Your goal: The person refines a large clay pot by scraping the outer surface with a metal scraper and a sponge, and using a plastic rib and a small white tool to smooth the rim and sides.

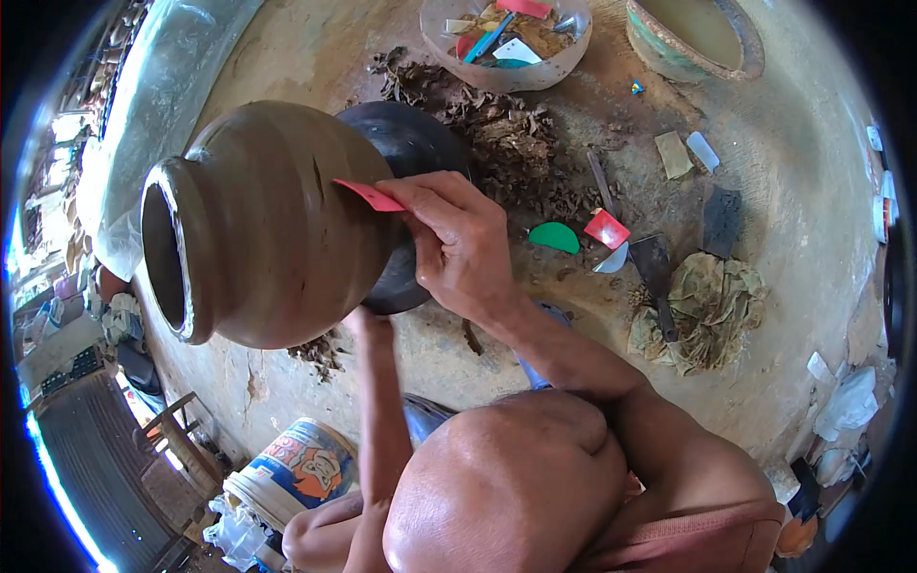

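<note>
Right fingers (437, 199): pinched on a red card (371, 195), its edge at the wall of my pot (277, 229).
Left hand (367, 323): blurred and partly hidden at the pot's lower side; I cannot tell whether it grips, touches or is free.
Pot: left of centre in my view, mouth toward the left edge, other end at the black stand (420, 143). Uneven pressure from me could dent its wall.
Black stand: half hidden behind the pot; if the seating is poor, a sideways push could shift the pot.
Brown scraps (506, 143): heaped beyond the stand; a crumb caught under my card could score the surface.
Bowl (543, 78): above the scraps, with 1 blue tool (489, 40) among coloured pieces.
Cloth (721, 310): crumpled at right, a dark spatula (653, 267) with its handle across it.
Red card: thin; tilted too steeply, its corner could gouge.
Dark mark (319, 178): on the pot, near my card; if it is a crack, dragging could widen it.
</note>
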A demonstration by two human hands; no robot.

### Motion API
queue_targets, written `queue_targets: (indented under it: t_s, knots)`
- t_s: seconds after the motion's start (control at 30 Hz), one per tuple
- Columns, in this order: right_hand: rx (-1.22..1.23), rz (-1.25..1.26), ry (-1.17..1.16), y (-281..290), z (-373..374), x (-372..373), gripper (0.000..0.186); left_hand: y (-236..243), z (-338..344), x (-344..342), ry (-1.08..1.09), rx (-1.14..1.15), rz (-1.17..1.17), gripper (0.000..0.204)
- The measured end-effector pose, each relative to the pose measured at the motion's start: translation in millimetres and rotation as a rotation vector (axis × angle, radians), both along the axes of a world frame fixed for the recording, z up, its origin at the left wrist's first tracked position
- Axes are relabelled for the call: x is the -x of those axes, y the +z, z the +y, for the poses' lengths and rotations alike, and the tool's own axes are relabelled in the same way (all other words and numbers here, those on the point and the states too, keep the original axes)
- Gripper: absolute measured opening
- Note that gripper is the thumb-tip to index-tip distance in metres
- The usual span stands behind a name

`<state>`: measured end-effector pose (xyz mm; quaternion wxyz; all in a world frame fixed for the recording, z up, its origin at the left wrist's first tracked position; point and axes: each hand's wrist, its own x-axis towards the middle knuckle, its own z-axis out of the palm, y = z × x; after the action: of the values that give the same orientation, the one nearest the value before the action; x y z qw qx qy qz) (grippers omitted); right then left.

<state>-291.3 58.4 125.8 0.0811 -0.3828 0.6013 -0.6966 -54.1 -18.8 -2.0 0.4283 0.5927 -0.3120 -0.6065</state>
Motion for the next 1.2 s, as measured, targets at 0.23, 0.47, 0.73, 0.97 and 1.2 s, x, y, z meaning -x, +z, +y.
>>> queue_targets:
  t_s: [0.23,0.47,0.73,0.97,1.2]
  knots:
    - [-0.042,-0.034,-0.005,-17,8,7,0.042,36,106,74,-0.181,-0.593,-0.013,0.074]
    - [0.018,-0.085,0.06,-7,4,-11,0.04,-6,-30,-43,-0.237,-0.034,0.095,0.072]
    - [-0.022,-0.07,0.002,-27,17,1,0.042,12,84,33,-0.197,-0.489,0.182,0.08]
    - [-0.034,-0.099,0.003,-32,21,-4,0.044,-6,-3,-7,-0.135,-0.178,0.134,0.063]
    - [-0.022,-0.12,0.08,-26,26,-16,0.04,-27,-55,-45,-0.259,-0.04,0.144,0.061]
